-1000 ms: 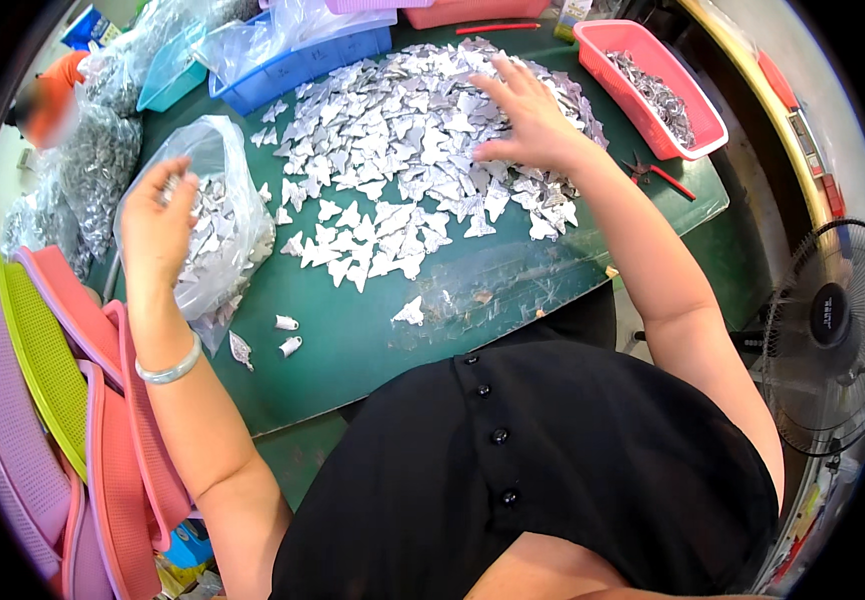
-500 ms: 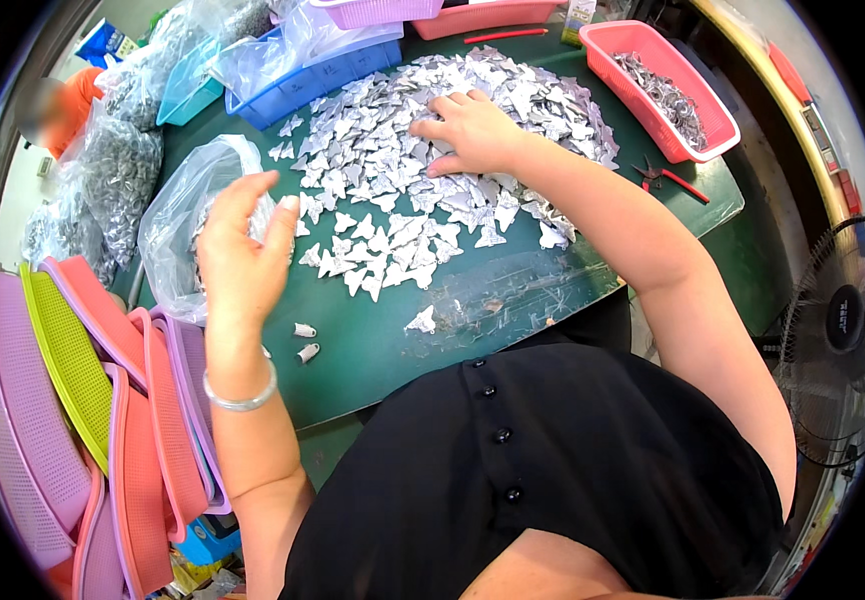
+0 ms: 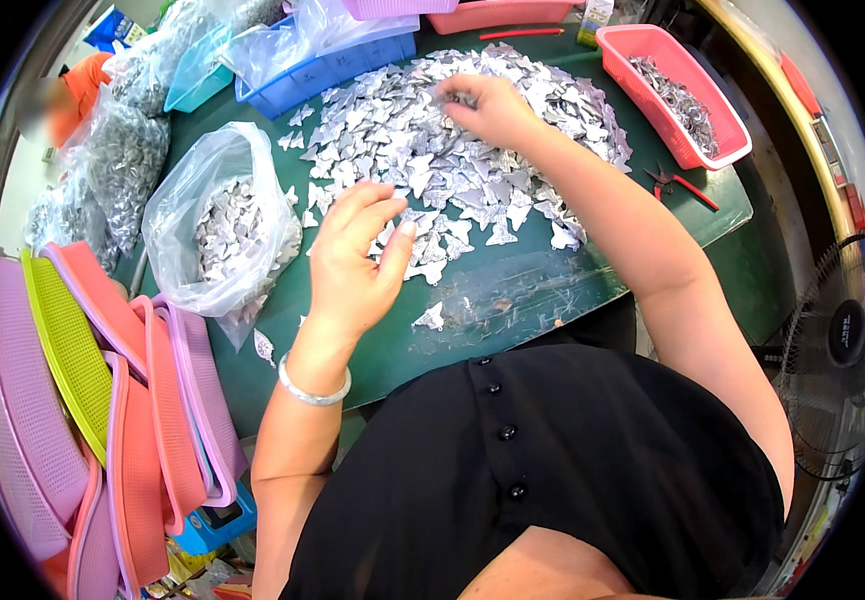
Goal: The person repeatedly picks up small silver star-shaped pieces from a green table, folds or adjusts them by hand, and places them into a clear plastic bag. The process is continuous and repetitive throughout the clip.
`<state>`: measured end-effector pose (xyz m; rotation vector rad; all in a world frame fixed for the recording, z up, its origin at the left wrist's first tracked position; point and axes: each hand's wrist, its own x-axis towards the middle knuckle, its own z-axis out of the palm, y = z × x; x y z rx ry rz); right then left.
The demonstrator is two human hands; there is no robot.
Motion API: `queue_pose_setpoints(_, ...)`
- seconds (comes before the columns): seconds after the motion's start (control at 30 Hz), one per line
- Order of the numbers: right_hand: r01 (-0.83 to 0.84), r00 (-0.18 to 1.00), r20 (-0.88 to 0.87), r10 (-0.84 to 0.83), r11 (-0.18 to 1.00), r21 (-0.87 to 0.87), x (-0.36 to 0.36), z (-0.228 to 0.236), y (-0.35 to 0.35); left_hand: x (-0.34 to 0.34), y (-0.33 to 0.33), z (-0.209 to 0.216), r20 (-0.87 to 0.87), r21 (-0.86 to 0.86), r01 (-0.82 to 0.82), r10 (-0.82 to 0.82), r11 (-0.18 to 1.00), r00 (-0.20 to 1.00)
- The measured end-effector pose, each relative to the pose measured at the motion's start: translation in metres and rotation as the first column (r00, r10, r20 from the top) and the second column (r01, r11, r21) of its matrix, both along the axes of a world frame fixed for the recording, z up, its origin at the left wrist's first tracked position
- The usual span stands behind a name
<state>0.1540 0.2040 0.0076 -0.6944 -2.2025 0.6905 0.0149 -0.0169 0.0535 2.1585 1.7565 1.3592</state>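
— Where do the hands stand?

— The left hand (image 3: 353, 265) hovers over the near fringe of the heap of silver foil shapes (image 3: 453, 150), fingers spread and slightly curled, gripping nothing that I can see. The right hand (image 3: 488, 105) reaches into the far part of the heap, fingertips pinched on the pieces; whether it has one lifted, I cannot tell.

— And the heap itself?

— It is spread across the middle of the green tabletop (image 3: 553, 300), running toward the far edge. A clear plastic bag (image 3: 218, 215) already holding such pieces sits open at the left edge, just beside the left hand. A pink basket (image 3: 688, 95) with similar scraps stands at the far right corner.

— Which step is this, by your reckoning?

— Gathering, I judge: pieces picked from the heap for the bag. The next move calls for the left hand to close on a small bunch cleanly without scattering the stray pieces near the front edge.
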Motion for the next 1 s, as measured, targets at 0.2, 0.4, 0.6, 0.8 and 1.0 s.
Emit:
queue_pose_setpoints(0.2, -0.455, 0.769, -0.589, -0.250, 0.433, -0.778, -0.007, 0.025, -0.021, 0.002, 0.021, -0.032, 0.738, -0.376, 0.252, 0.123, 0.892, 0.664)
queue_pose_setpoints(0.4, -0.623, 0.753, -0.652, -0.091, 0.220, -0.750, -0.006, 0.023, -0.059, -0.003, 0.038, -0.030, 0.993, -0.116, 0.397, 0.101, 0.910, 0.058)
queue_pose_setpoints(0.6, -0.546, 0.820, -0.572, 0.021, 0.333, -0.769, -0.009, 0.019, -0.090, -0.004, 0.036, -0.044, 0.995, -0.101, 0.323, 0.098, 0.941, 0.027)
queue_pose_setpoints(0.8, -0.539, 0.824, -0.563, 0.056, 0.383, -0.750, -0.008, 0.009, -0.095, -0.005, 0.031, -0.047, 0.991, -0.113, 0.325, 0.129, 0.939, -0.029)
queue_pose_setpoints(1.0, -0.540, 0.806, -0.591, -0.022, 0.381, -0.750, -0.009, 0.007, -0.094, -0.008, 0.031, -0.051, 0.986, -0.045, 0.351, 0.099, 0.935, -0.136)
